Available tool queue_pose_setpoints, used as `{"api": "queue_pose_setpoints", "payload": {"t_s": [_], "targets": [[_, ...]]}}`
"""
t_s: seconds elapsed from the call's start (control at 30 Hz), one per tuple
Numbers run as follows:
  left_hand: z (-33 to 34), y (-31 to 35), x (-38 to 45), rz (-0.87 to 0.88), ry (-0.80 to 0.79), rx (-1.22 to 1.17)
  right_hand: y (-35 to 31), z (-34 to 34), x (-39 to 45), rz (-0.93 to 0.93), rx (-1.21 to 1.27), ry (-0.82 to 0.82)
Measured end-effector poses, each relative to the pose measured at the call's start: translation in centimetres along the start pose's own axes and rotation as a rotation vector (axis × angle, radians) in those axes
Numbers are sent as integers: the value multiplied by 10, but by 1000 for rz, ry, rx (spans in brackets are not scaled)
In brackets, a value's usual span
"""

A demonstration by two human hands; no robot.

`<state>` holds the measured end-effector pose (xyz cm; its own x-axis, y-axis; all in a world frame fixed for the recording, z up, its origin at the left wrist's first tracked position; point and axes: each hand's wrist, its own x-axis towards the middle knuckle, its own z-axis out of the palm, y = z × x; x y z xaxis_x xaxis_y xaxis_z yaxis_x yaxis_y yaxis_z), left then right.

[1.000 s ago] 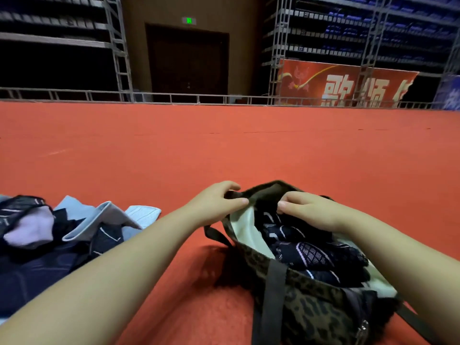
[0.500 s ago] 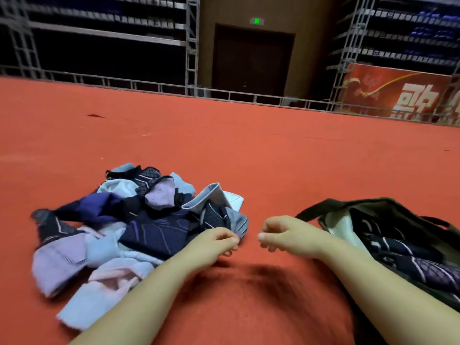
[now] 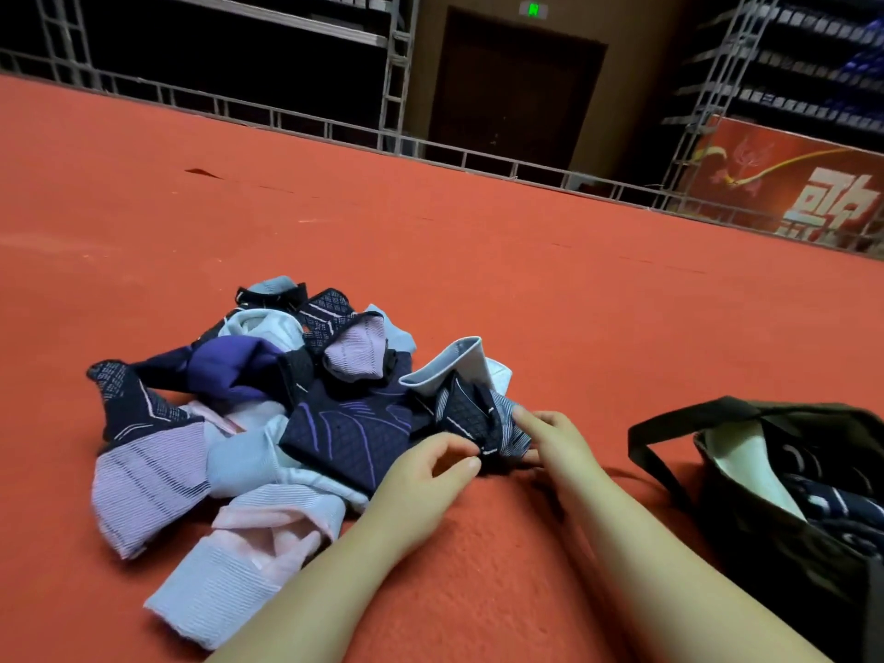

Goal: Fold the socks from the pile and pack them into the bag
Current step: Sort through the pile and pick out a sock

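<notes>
A pile of socks (image 3: 268, 418) in navy, purple, pink and pale blue lies on the red carpet, left of centre. At its right edge sits a dark navy and grey patterned sock (image 3: 471, 413). My left hand (image 3: 425, 471) pinches this sock's near end between thumb and fingers. From the right, my right hand (image 3: 550, 440) grips the same sock, its fingers curled over the grey cuff. An open dark bag (image 3: 765, 543) with a cream lining stands at the right edge, and dark patterned socks (image 3: 823, 500) lie inside it.
The bag's dark strap (image 3: 646, 452) loops out onto the carpet toward my right arm. Red carpet (image 3: 478, 232) stretches far ahead to a metal railing (image 3: 296, 122), with racks, a dark door and a red banner (image 3: 789, 184) behind it.
The view swung left from the bag to the pile. Both hands left the bag, moved left across the carpet and now hold the dark sock at the pile's right edge.
</notes>
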<state>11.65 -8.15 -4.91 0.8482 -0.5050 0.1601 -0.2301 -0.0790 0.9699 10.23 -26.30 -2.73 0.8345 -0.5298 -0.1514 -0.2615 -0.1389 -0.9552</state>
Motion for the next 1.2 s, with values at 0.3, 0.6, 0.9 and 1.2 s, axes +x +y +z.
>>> {"api": "queue_pose_setpoints", "payload": {"t_s": [0.3,0.6,0.9,1.2], "targets": [[1,-4,6,-41,97,-82,19,17,-46,-55,303,-233],[2,2,-1,13,-175,107,20,-20,-36,-410,184,-100],[5,3,-7,67,-160,96,22,-7,-42,-225,228,-331],[1,10,0,112,347,-215,29,-8,-26,-99,328,194]]}}
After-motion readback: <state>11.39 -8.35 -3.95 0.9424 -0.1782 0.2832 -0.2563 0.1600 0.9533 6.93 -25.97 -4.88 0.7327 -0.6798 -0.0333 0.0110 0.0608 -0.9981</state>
